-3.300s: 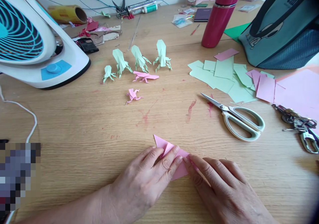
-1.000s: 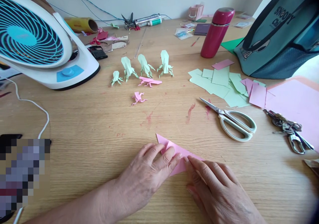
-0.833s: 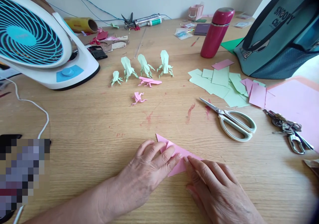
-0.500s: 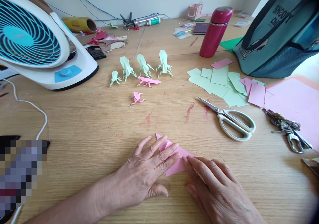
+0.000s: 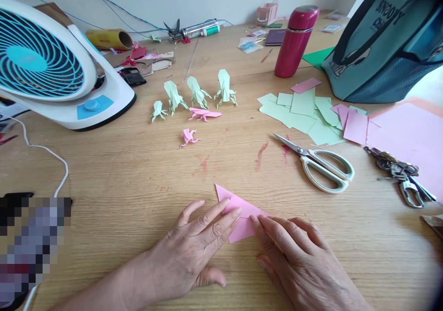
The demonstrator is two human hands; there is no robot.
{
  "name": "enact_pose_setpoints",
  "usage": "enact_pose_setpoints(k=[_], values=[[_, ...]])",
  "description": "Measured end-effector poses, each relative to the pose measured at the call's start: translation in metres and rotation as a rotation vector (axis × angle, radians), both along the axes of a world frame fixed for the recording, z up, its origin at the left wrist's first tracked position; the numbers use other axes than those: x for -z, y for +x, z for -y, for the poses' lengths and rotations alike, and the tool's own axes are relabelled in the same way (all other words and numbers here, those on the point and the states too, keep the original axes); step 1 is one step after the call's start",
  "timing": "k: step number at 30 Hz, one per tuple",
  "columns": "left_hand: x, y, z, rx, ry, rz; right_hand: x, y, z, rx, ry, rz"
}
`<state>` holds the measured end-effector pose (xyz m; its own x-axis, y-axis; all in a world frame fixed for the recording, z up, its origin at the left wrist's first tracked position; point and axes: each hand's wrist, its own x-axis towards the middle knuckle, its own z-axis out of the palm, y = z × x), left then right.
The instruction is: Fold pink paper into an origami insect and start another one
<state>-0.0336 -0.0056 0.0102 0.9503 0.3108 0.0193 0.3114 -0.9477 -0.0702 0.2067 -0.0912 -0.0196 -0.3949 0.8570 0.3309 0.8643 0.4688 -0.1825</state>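
A folded piece of pink paper [image 5: 244,209] lies on the table in front of me, its pointed corner toward the upper left and a crease line across it. My left hand [image 5: 197,246] has its fingers spread, with some fingertips resting on the paper's left part. At the paper's right corner, the thumb and fingers of my right hand [image 5: 294,260] close on it, hiding that corner. Beyond the hands stand a pink folded paper frog [image 5: 188,137], a long pink paper figure [image 5: 205,114] and several pale green paper figures [image 5: 224,89].
Scissors [image 5: 311,161] lie to the right, near loose green and pink paper pieces [image 5: 294,117] and a bunch of keys [image 5: 398,170]. Behind them stand a red flask [image 5: 296,43] and a teal bag [image 5: 377,48]. On the left is a fan [image 5: 100,103] with a white cord [image 5: 60,161].
My left hand has slid a little left and down across the paper, uncovering more of it. My right hand stays at the right corner. The view has shifted slightly.
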Motion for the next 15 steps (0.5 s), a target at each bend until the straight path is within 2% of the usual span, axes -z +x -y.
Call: enact_pose_setpoints(k=[4, 15], values=[[0.0044, -0.0046, 0.0027, -0.025, -0.001, 0.094, 0.0004, -0.001, 0.0005, 0.014, 0.004, 0.039], [0.0087, -0.0046, 0.004, -0.065, -0.072, 0.118, -0.0001, 0.0025, 0.0015, -0.009, -0.03, 0.036]])
